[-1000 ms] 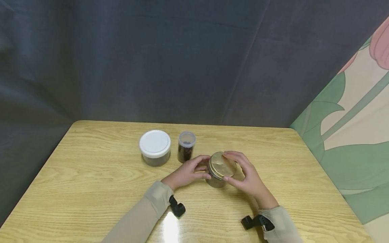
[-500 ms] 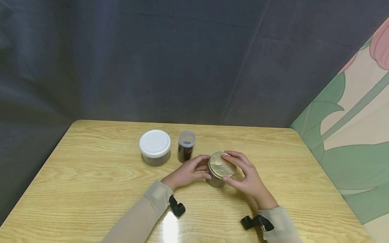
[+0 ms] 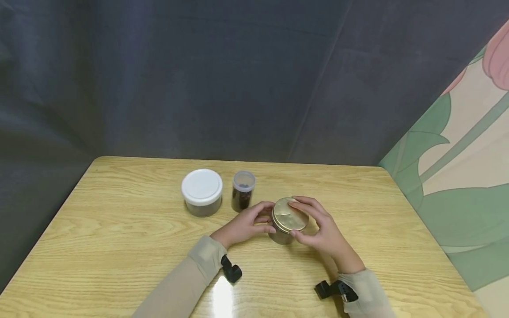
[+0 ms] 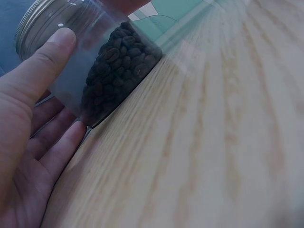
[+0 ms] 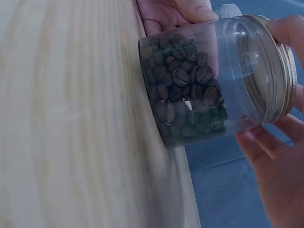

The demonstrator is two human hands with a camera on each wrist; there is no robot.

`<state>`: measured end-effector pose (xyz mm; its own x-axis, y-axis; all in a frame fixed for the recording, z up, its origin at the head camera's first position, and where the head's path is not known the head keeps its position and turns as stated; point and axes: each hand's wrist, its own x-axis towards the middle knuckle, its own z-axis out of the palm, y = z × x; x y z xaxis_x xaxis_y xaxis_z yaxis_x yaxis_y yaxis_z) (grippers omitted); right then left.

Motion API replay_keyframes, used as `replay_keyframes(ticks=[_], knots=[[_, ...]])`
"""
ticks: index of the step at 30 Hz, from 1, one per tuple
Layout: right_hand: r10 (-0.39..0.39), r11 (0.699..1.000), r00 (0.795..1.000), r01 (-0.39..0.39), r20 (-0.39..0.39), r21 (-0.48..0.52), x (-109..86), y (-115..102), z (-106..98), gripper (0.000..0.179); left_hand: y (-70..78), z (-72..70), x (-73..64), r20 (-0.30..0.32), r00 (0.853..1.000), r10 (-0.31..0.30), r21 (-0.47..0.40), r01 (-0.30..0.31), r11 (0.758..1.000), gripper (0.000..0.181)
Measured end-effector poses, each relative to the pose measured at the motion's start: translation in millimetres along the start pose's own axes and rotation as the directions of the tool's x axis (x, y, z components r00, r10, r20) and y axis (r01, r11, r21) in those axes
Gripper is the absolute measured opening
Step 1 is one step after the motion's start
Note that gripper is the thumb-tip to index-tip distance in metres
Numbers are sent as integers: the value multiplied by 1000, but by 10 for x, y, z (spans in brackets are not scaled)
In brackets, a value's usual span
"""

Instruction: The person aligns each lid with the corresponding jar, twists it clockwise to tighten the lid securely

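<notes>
A clear jar point(image 3: 280, 238) with a gold metal lid point(image 3: 291, 216) stands upright on the table. Dark coffee beans point(image 5: 183, 88) fill its lower part, as both wrist views show. My left hand point(image 3: 247, 226) holds the jar's body from the left, thumb on the near side and fingers curved behind. From the right, my right hand point(image 3: 324, 229) grips the lid by its edge, with the thumb at the near rim and the fingers over the far side. In the right wrist view the lid point(image 5: 287, 71) sits on the jar's mouth.
Behind and left of the jar stands a slim clear container point(image 3: 242, 194) with dark contents. Farther left is a wider tub point(image 3: 202, 190) with a white lid. A dark curtain point(image 3: 238, 88) hangs behind the wooden table point(image 3: 119, 247).
The gold lid has gone from slightly tilted to lying flatter on the jar, and the right fingers have shifted a little with it. The left hand holds the jar in the same place.
</notes>
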<state>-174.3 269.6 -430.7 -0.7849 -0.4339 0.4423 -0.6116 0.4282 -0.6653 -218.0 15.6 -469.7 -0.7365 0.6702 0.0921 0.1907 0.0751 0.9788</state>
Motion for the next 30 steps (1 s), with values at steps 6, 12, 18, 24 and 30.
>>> replay_keyframes(ticks=[6, 12, 18, 24, 30], knots=[[4, 1000, 1000, -4, 29, 12, 14, -19, -22, 66, -10, -2, 4, 10, 1000, 0, 1, 0, 1000, 70], [-2, 1000, 999, 3, 49, -15, 42, -49, -56, 65, 18, -2, -9, 9, 1000, -10, -1, 10, 1000, 68], [-14, 999, 998, 16, 56, -36, 52, -68, -88, 64, 24, 12, -2, 12, 1000, -10, -1, 10, 1000, 69], [62, 998, 994, -64, 85, 12, 22, -25, -78, 70, 18, 11, -4, 16, 1000, -3, -12, 3, 1000, 69], [179, 973, 977, -193, 119, 124, -10, -12, -101, 87, 25, 11, -10, 10, 1000, -7, -11, 7, 1000, 69]])
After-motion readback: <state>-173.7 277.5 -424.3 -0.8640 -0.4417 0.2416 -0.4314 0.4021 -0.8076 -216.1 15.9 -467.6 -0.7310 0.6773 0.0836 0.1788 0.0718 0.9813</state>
